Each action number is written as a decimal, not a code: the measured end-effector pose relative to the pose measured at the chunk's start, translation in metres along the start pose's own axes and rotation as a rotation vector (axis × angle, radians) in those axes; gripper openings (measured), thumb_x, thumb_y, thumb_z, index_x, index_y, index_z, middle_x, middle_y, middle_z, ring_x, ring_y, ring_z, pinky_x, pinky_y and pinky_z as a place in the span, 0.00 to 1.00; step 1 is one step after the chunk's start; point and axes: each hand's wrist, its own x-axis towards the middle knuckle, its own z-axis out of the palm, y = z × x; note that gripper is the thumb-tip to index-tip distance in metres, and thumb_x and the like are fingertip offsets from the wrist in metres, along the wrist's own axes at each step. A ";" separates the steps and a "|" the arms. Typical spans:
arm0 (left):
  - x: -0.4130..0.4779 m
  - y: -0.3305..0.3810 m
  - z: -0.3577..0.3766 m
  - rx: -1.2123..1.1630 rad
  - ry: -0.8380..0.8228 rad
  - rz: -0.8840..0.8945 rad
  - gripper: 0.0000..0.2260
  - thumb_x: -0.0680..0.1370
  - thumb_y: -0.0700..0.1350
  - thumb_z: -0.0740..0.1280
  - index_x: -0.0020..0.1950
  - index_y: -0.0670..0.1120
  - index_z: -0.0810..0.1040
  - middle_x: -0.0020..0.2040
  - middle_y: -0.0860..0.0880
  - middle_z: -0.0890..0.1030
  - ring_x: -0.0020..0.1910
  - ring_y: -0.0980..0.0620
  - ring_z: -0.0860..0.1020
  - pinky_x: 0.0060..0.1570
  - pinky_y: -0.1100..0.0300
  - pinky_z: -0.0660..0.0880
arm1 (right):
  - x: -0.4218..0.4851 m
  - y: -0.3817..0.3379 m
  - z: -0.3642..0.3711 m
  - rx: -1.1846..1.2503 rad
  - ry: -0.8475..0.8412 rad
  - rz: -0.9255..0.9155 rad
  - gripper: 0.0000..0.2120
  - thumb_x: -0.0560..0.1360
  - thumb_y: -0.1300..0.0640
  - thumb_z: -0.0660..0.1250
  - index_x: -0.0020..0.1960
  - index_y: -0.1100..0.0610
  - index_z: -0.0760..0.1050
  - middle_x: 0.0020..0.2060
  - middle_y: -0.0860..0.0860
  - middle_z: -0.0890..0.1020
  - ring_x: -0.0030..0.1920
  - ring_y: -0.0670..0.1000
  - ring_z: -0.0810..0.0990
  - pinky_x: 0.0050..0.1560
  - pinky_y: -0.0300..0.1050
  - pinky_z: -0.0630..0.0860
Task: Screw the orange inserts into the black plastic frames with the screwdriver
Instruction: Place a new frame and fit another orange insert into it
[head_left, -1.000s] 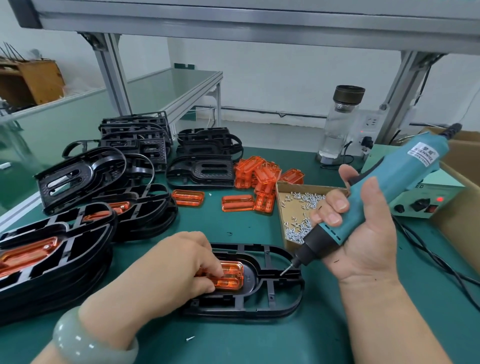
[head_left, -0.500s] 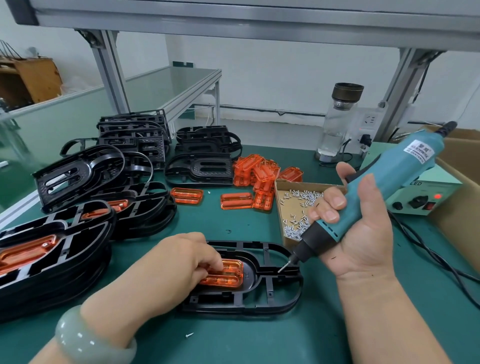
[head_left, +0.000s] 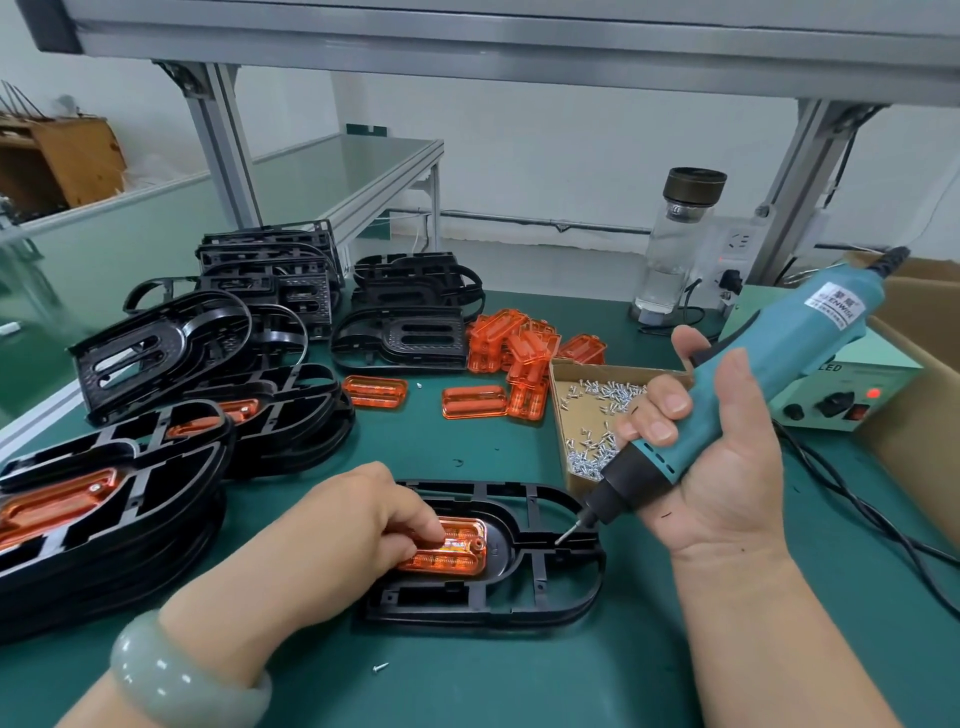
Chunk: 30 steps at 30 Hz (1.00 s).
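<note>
At the near left edge of the green bench (head_left: 467, 691) sits a stack of fitted frames (head_left: 104, 519), orange showing through the black. Farther back stand piles of bare black frames (head_left: 249, 312). Right of the stack, the left hand (head_left: 343, 519) reaches in with a pale bangle (head_left: 182, 675) on its wrist. Its fingers are curled, and thumb and fingertips bear down on the orange insert (head_left: 460, 551). That insert is seated in the left half of the black frame (head_left: 524, 603), which lies flat near the middle. A loose screw (head_left: 381, 666) lies just nearer. Farther off, loose orange inserts (head_left: 519, 348) are heaped beside a cardboard tray (head_left: 561, 415) of screws (head_left: 597, 405). The right hand (head_left: 727, 467) is wrapped round the teal screwdriver (head_left: 779, 364), held slanted. Its bit points down-left at the frame's right half; whether it touches, I cannot tell. At the far right stands a control box (head_left: 852, 395) with a red lamp.
</note>
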 end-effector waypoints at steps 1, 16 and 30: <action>0.001 0.001 0.000 0.017 0.000 0.001 0.12 0.75 0.45 0.69 0.47 0.65 0.80 0.45 0.57 0.72 0.46 0.59 0.73 0.51 0.65 0.70 | 0.000 0.000 0.000 0.000 0.000 0.000 0.30 0.55 0.43 0.82 0.51 0.52 0.77 0.26 0.46 0.72 0.23 0.43 0.69 0.31 0.35 0.72; -0.002 0.002 0.012 0.031 0.102 0.004 0.07 0.75 0.47 0.69 0.48 0.59 0.82 0.44 0.59 0.72 0.44 0.60 0.73 0.47 0.65 0.70 | -0.001 0.003 -0.004 -0.029 0.027 -0.010 0.15 0.70 0.45 0.70 0.52 0.52 0.76 0.26 0.45 0.72 0.23 0.42 0.69 0.31 0.35 0.71; 0.047 0.055 -0.010 -0.028 0.220 0.225 0.09 0.76 0.50 0.66 0.55 0.55 0.81 0.42 0.66 0.77 0.40 0.71 0.73 0.44 0.80 0.64 | 0.001 -0.001 -0.004 -0.005 -0.003 0.013 0.22 0.60 0.44 0.80 0.49 0.53 0.80 0.26 0.47 0.72 0.23 0.44 0.69 0.31 0.35 0.71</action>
